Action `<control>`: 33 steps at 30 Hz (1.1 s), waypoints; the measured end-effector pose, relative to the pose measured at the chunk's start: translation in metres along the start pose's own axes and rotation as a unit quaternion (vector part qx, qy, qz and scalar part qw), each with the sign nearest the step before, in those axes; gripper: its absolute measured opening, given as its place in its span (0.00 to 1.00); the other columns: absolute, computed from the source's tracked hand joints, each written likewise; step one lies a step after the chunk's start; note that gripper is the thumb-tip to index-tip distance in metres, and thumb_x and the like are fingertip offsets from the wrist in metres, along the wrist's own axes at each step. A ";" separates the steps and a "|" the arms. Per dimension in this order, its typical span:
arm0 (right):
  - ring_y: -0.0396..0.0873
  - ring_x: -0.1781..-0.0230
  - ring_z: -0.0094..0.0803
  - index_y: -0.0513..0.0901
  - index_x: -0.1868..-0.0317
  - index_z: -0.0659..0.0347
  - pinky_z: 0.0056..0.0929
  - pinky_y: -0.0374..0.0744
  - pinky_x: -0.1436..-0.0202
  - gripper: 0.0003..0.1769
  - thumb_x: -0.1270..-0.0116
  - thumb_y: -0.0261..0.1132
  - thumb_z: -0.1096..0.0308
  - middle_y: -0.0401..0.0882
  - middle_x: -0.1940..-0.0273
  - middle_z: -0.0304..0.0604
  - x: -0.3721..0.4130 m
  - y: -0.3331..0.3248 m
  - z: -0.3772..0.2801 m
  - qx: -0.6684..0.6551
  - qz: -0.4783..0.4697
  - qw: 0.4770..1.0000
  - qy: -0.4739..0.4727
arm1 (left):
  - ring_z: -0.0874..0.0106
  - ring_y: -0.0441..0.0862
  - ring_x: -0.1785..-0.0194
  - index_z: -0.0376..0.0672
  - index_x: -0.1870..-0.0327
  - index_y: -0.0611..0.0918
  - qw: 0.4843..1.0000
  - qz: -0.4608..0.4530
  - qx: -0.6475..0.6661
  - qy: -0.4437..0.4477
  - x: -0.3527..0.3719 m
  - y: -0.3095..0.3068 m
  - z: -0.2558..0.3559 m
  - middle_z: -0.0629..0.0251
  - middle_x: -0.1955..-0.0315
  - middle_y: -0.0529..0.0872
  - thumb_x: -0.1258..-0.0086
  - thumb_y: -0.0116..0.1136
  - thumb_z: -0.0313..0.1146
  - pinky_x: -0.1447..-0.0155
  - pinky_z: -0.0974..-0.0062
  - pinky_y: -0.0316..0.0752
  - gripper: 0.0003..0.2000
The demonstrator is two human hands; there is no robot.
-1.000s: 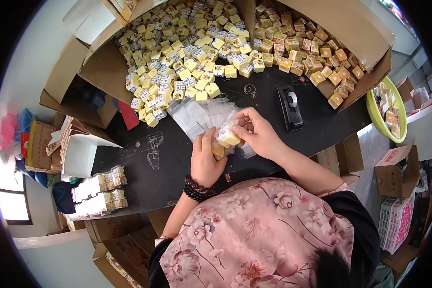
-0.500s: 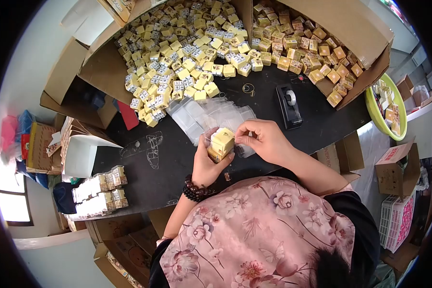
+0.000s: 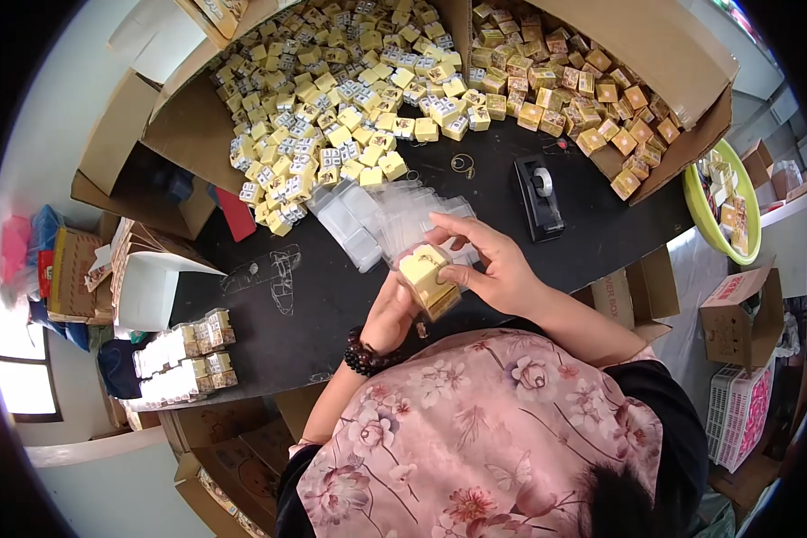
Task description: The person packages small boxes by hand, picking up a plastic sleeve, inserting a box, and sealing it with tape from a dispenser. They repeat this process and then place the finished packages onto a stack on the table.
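Note:
A clear plastic box with small yellow boxes [image 3: 425,267] inside is held low over the black table, tilted toward me. My left hand [image 3: 391,316] is closed round its left and lower side, with a dark bead bracelet at the wrist. On the other side, my right hand [image 3: 498,266] grips the same box, thumb on the right edge and fingers curved over the far end. Just beyond the hands lie flat clear plastic sleeves [image 3: 410,213] and a clear plastic tray [image 3: 348,220] on the table.
A heap of yellow and white boxes [image 3: 341,134] fills a cardboard bin. More orange-yellow boxes [image 3: 592,99] lie at right. A tape dispenser [image 3: 539,199] stands near my right hand. Packed clear boxes [image 3: 188,359] are stacked at left. A lime-green basin [image 3: 753,224] sits far right.
The plastic box has turned and moved slightly right and down. My right hand has gone from pinching near its corner to gripping its right side. My left hand has moved with it.

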State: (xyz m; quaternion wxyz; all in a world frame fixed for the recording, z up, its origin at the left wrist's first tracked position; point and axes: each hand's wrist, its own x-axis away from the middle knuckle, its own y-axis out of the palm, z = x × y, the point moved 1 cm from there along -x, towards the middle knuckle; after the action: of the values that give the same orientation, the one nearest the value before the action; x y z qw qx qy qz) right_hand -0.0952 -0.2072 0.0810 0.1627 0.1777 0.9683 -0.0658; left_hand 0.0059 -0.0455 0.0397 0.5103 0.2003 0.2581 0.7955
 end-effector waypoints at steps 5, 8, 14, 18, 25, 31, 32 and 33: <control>0.72 0.43 0.31 0.85 0.53 0.61 0.30 0.69 0.39 0.12 0.38 0.71 0.72 0.73 0.40 0.45 0.006 -0.003 0.015 0.105 -0.071 0.989 -0.077 | 0.67 0.78 0.42 0.38 0.37 0.71 0.993 -0.009 0.034 -0.111 -0.011 0.000 0.005 0.60 0.47 0.81 0.27 0.45 0.48 0.35 0.65 0.70 0.25; 0.70 0.37 0.32 0.84 0.53 0.62 0.33 0.69 0.36 0.12 0.37 0.70 0.71 0.78 0.44 0.47 0.011 0.000 0.018 0.052 -0.045 0.997 -0.042 | 0.67 0.79 0.44 0.38 0.40 0.73 0.979 -0.017 0.113 -0.170 -0.015 -0.002 -0.002 0.60 0.49 0.81 0.28 0.45 0.47 0.36 0.67 0.71 0.25; 0.79 0.43 0.35 0.80 0.61 0.63 0.32 0.77 0.41 0.07 0.36 0.69 0.71 0.83 0.55 0.46 0.014 0.002 0.035 -0.068 0.010 0.997 -0.025 | 0.68 0.78 0.43 0.38 0.32 0.63 0.996 -0.022 0.012 -0.091 -0.011 0.012 0.002 0.60 0.44 0.77 0.32 0.56 0.34 0.37 0.68 0.71 0.28; 0.80 0.44 0.34 0.78 0.59 0.65 0.30 0.77 0.40 0.08 0.35 0.68 0.74 0.83 0.55 0.46 0.013 -0.012 0.021 -0.082 -0.011 0.996 0.014 | 0.72 0.76 0.44 0.38 0.32 0.61 0.986 -0.053 -0.049 -0.149 -0.017 0.006 -0.001 0.63 0.47 0.76 0.34 0.60 0.23 0.39 0.72 0.73 0.30; 0.80 0.42 0.35 0.84 0.54 0.68 0.28 0.77 0.39 0.08 0.34 0.65 0.81 0.82 0.56 0.45 0.017 -0.023 0.030 -0.147 -0.029 0.982 0.112 | 0.76 0.75 0.44 0.37 0.33 0.61 0.959 -0.070 -0.251 -0.113 -0.028 0.015 0.002 0.64 0.48 0.75 0.32 0.61 0.26 0.40 0.74 0.72 0.29; 0.79 0.41 0.38 0.84 0.50 0.66 0.31 0.76 0.37 0.11 0.31 0.62 0.80 0.83 0.53 0.47 0.027 -0.042 0.026 -0.028 -0.070 0.995 0.059 | 0.72 0.74 0.40 0.38 0.30 0.58 0.953 -0.113 -0.208 -0.189 -0.036 0.012 -0.005 0.62 0.44 0.74 0.33 0.59 0.24 0.37 0.72 0.70 0.32; 0.78 0.40 0.40 0.83 0.49 0.66 0.33 0.75 0.36 0.12 0.31 0.62 0.80 0.83 0.51 0.47 0.032 -0.040 0.020 0.011 -0.056 0.998 0.015 | 0.71 0.74 0.39 0.38 0.29 0.58 0.963 -0.105 -0.167 -0.183 -0.037 0.018 -0.005 0.61 0.44 0.74 0.31 0.57 0.28 0.36 0.71 0.70 0.31; 0.78 0.39 0.42 0.83 0.48 0.66 0.35 0.74 0.35 0.13 0.31 0.61 0.79 0.82 0.49 0.48 0.038 -0.041 0.014 0.053 -0.037 0.998 -0.027 | 0.70 0.74 0.38 0.38 0.29 0.58 0.970 -0.102 -0.126 -0.180 -0.043 0.024 -0.008 0.60 0.43 0.74 0.29 0.56 0.32 0.35 0.71 0.70 0.30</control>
State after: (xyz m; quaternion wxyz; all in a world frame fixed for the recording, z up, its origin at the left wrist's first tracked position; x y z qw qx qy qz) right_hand -0.1395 -0.2357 0.0576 0.1767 0.1483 0.9647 -0.1273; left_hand 0.0009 -0.0948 0.0458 0.6480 0.2474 0.0787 0.7161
